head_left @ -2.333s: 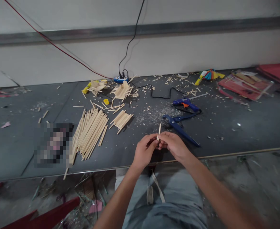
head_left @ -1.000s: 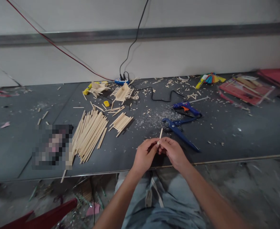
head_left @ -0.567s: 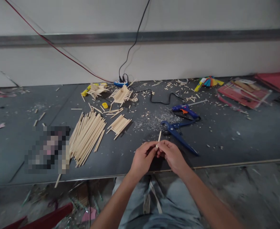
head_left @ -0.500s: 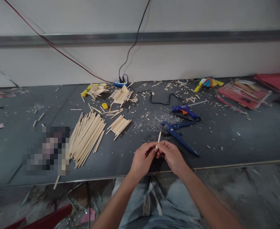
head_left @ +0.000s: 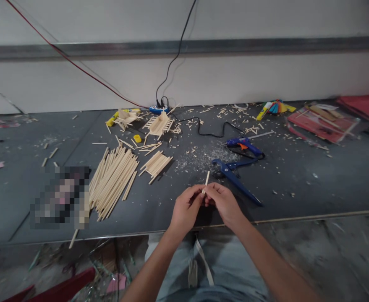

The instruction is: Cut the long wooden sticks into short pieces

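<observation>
A short wooden stick (head_left: 207, 178) points up from between my fingertips, close to the table's front edge. My left hand (head_left: 187, 205) pinches its lower end, and my right hand (head_left: 223, 201) closes on it from the other side. The fingers cover the stick's bottom part. Just beyond my right hand lies a blue cutter (head_left: 234, 179) with its handles spread. Behind the cutter rests a blue glue gun (head_left: 244, 145) with an orange trigger. To the left are a small stick panel (head_left: 156, 165) and a big pile of wooden sticks (head_left: 115, 182).
Two stick-built models (head_left: 159, 124) stand near the wall beside a blue power strip (head_left: 158, 109). Wood scraps and glue bits (head_left: 200, 159) litter the dark table (head_left: 297, 176). Red packets (head_left: 321, 123) lie at the right. A yellow cap (head_left: 137, 138) sits behind the pile.
Both hands have shifted very slightly left with the stick still pinched between them. The table items stay where they were.
</observation>
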### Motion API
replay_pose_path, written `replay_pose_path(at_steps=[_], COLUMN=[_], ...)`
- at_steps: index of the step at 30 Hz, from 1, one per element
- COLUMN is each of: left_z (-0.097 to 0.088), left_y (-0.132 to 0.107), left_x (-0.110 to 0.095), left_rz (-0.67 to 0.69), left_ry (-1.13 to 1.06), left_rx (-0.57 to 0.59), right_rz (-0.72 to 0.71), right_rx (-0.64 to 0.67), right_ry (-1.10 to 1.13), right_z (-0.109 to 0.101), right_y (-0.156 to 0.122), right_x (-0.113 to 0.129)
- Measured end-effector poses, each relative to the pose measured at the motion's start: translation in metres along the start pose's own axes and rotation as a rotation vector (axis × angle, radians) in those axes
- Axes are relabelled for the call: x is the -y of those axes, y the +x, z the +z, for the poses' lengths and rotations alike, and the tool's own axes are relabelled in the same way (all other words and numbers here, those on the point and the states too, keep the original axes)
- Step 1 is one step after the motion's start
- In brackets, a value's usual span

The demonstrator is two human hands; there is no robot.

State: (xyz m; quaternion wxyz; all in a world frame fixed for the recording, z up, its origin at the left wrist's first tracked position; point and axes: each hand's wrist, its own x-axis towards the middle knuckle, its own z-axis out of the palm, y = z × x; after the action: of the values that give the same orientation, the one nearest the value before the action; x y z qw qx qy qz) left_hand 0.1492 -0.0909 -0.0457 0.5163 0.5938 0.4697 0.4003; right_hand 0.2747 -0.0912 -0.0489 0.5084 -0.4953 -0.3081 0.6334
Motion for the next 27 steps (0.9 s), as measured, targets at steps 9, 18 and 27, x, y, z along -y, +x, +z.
replay_pose_path(at_steps=[9, 18, 27], left_z=[0.000, -0.001, -0.002], left_y=[-0.001, -0.002, -0.003], left_x=[0.003, 0.003, 0.006], left_rz=[-0.004, -0.088, -0.126], left_ry=[-0.184, -0.132, -0.068], left_rx=[-0.086, -0.057, -0.100], right_rz=[-0.052, -0.043, -0.096], right_rx=[0.007, -0.034, -0.080], right_ry=[-0.048, -0.095, -0.149], right_z=[0.012, 0.025, 0.026], right_y=[0.004, 0.003, -0.002], right_x=[0.005, 0.004, -0.006])
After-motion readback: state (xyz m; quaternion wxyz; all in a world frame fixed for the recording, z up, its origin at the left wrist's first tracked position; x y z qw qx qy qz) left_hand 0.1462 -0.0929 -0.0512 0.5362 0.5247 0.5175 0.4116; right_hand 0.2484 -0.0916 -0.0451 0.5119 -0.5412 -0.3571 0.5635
